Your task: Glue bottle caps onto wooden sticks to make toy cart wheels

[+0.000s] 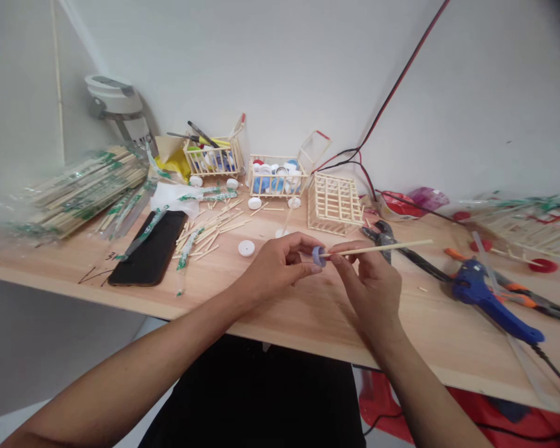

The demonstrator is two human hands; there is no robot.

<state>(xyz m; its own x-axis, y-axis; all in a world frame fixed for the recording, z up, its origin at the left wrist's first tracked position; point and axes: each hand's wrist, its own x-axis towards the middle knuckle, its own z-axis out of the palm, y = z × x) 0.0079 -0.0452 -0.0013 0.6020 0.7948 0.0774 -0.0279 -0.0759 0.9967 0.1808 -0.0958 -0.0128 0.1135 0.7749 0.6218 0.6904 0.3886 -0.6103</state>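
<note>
Wooden stick point(382, 247) with its tip at a lilac bottle cap point(318, 256), both held above the table point(308, 317)
Left hand point(275, 267) grip pinches the cap; right hand point(368, 286) grip clasps the stick, a blue glue gun point(476, 289) lying off to its right.

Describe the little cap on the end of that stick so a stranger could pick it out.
On the wooden table, find the left hand and right hand. Between them, a thin wooden stick ends in a small purple-blue cap, unlike the white cap lying nearby.
</note>
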